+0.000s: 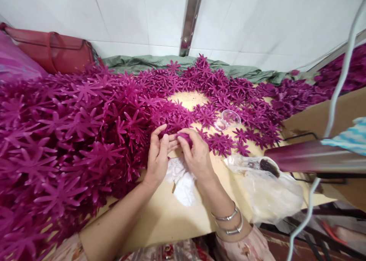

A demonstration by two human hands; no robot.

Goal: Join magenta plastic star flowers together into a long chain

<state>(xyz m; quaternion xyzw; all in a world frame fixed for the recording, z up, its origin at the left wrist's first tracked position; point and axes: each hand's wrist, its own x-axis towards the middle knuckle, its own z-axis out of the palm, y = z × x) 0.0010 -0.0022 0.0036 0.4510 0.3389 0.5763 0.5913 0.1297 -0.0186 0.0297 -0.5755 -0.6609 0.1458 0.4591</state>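
The right hand point(198, 156) pinched a purple piece point(186, 138) above the desk point(160, 221), beside the loosely curled left hand point(157, 154), whose grip could not be told, while many star-shaped pieces point(81, 123) lay heaped around, finished or not being unclear.

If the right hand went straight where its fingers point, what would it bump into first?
Probably the fingers of the left hand, just ahead of the right hand. They may already touch; depth is hard to tell here.
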